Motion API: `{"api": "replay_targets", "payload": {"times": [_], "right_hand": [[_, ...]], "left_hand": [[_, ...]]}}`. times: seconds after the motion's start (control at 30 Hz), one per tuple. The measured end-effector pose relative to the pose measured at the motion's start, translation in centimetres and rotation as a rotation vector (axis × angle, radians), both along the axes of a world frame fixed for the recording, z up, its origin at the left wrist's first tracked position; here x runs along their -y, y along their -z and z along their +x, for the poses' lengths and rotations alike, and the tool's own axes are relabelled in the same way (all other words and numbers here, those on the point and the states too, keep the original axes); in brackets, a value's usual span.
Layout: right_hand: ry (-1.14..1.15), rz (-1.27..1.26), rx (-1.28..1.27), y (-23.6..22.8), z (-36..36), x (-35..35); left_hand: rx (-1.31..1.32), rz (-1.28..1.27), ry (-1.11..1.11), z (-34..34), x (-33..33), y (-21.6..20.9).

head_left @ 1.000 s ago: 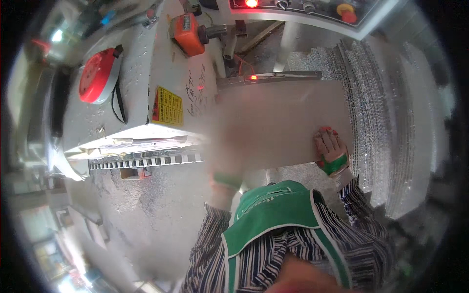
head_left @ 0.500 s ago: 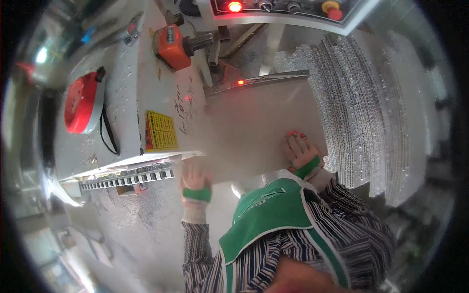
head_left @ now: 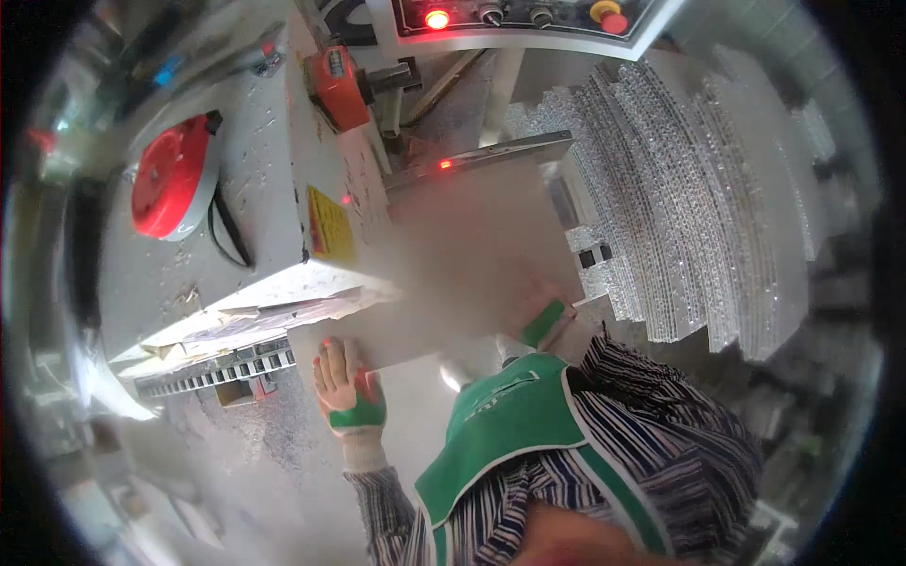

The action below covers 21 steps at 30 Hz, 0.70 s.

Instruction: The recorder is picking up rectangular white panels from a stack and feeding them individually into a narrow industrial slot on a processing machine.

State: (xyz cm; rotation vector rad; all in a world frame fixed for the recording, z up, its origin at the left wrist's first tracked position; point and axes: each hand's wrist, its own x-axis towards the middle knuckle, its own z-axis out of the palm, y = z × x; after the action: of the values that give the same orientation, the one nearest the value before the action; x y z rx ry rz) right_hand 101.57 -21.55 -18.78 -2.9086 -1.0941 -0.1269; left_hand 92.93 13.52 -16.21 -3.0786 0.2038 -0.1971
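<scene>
A flat grey panel (head_left: 472, 245) lies in front of me, its far edge along a metal bar. My left hand (head_left: 349, 387), in a pale glove with a green band and red fingertips, rests on the panel's near left corner, fingers stretched out. On the panel's right part lies my right hand (head_left: 543, 316), gloved alike; its fingers look flat and extended, though a hazy patch in the picture dims them. Neither hand is closed round anything.
A white machine housing (head_left: 217, 198) stands at the left, with a red-and-grey device (head_left: 175, 179) on it and an orange box (head_left: 338, 90) beyond. A control panel (head_left: 528, 24) with a lit red light is at the top. Stacked silvery-edged boards (head_left: 670, 198) fill the right.
The panel has slid left, and both hands have moved left with it. A gap with machine parts now shows between the panel and the stacked boards. The view has also shifted slightly.
</scene>
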Motion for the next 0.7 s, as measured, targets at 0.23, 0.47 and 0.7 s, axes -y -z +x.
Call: {"api": "replay_targets", "payload": {"times": [0.23,0.47,0.7], "right_hand": [[0.075,-0.022,0.167,3.5,-1.6,-5.2],[-0.072,-0.074,0.351,6.9,-0.7,-7.2],[-0.043,0.080,0.448,9.4,0.1,-11.6]], "left_hand": [[0.058,-0.408,-0.107,-7.8,-2.1,-0.4],[-0.015,-0.481,-0.036,-14.3,-1.3,1.8],[-0.069,-0.441,0.027,-17.3,-1.6,2.3]]}}
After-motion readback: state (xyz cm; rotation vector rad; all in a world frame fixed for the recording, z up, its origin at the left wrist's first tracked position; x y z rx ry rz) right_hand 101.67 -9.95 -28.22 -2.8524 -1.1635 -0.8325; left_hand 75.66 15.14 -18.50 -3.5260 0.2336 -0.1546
